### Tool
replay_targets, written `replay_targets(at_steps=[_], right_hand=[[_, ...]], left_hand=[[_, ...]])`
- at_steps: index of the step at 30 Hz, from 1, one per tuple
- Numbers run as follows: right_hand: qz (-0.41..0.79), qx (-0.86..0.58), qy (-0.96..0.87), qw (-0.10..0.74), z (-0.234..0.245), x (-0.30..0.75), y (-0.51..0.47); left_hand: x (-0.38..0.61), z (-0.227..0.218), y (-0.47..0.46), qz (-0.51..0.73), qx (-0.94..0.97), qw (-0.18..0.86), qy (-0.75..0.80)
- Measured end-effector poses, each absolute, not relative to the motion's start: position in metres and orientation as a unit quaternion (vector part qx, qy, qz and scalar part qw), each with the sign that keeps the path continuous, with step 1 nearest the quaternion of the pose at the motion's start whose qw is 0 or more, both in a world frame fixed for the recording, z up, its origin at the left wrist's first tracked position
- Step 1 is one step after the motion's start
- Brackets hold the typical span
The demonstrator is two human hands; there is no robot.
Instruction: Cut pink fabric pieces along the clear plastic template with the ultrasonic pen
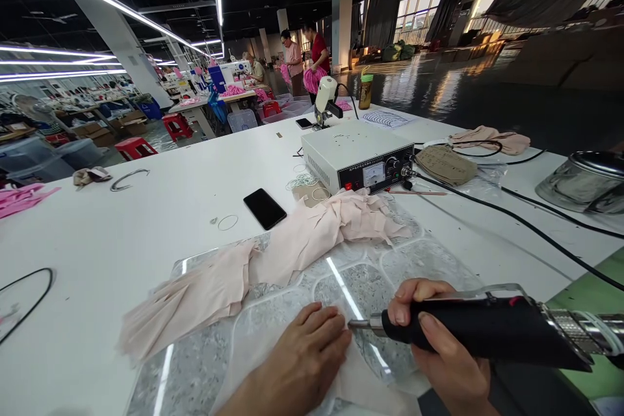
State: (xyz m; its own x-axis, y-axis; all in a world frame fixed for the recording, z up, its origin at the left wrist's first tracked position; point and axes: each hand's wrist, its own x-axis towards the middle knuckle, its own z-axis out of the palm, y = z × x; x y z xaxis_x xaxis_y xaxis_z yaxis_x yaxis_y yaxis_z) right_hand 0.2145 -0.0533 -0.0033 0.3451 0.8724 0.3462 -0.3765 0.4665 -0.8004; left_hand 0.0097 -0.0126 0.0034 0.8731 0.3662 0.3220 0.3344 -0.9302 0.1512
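Observation:
My left hand (307, 357) lies flat, palm down, on a pale pink cloth (375, 387) and a clear plastic template (414, 260) with curved outlines. My right hand (446, 344) is wrapped round a black ultrasonic cutter (478, 325). Its metal tip points left and sits just beside my left fingertips, over the template's edge; whether it touches the cloth I cannot tell. Under the template shows a grey speckled sheet (190, 364). Beyond my hands lie layered pale pink fabric pieces (307, 240).
A control box (361, 153) with a meter stands behind, its black cable (517, 214) running right. A phone (264, 208) lies left of it. A glass-lidded pot (585, 182), brown cloth pieces (446, 164) and a bottle (365, 91) stand farther off. Two people stand in the background.

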Motion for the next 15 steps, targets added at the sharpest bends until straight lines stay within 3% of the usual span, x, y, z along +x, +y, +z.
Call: replay_targets(at_steps=[15], right_hand=[[0.388,-0.336,-0.447,0.733,0.0021,0.2158,-0.0507]], left_hand=[[0.0108,0.0079,-0.0112,0.185,0.966,0.054,0.172]])
